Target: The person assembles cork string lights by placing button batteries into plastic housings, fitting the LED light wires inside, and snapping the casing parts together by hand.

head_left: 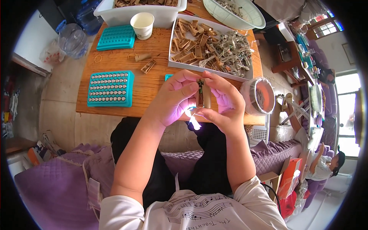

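Over the table's front edge, my left hand (pixel 177 97) and my right hand (pixel 227 101) are closed on a small brown plastic casing (pixel 207 96) between them. A narrow green circuit board (pixel 200 87) shows at its open side, by my left thumb. Below the casing hangs a brightly lit bundle of light wire (pixel 194 122), which throws a purple-white glow on my palms. My right thumb and fingertip are near the thin wire at the casing's lower end. Some fingers are hidden behind the casing.
On the wooden table (pixel 147 90) stand a teal tray of silver round cells (pixel 110 87), another teal tray (pixel 116 37), a paper cup (pixel 142 25) and loose brown casings (pixel 148 66). Behind my hands is a white box (pixel 211 70) of casings and wire bundles. A lined tub (pixel 247 94) stands right.
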`<state>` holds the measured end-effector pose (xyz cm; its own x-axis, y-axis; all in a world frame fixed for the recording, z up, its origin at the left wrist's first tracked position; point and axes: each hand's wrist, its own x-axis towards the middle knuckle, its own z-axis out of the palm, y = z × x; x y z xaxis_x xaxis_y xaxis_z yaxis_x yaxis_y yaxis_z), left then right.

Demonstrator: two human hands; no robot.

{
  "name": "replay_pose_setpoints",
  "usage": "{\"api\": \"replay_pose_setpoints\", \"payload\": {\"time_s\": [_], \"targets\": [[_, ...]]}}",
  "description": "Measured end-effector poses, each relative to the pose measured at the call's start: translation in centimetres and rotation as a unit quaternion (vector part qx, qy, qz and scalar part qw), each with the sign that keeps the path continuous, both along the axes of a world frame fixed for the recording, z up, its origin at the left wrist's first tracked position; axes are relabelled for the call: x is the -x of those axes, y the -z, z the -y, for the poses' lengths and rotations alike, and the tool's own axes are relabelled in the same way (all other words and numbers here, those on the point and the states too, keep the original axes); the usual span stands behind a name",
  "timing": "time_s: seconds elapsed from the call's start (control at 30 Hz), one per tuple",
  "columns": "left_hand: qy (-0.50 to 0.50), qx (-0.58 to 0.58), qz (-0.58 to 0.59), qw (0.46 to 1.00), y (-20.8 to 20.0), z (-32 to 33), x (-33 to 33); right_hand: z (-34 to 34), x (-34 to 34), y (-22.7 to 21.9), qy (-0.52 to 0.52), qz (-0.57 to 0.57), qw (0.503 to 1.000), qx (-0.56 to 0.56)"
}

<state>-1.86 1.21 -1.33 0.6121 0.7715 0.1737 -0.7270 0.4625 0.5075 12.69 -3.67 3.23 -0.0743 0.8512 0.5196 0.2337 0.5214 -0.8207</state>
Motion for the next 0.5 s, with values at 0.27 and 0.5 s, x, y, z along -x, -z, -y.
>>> {"api": "replay_pose_setpoints", "payload": {"time_s": [0.27, 0.5], "targets": [[0.005, 0.011, -0.026, 1.000, 0.2, 0.0, 0.7, -0.2, 0.4, 0.0, 0.005, 0.047, 0.999, 0.001], [0.005, 0.044, -0.035, 0.998, -0.4, 0.2, 0.2, 0.0, -0.2, -0.8, -0.008, 0.092, 0.996, 0.015]]}}
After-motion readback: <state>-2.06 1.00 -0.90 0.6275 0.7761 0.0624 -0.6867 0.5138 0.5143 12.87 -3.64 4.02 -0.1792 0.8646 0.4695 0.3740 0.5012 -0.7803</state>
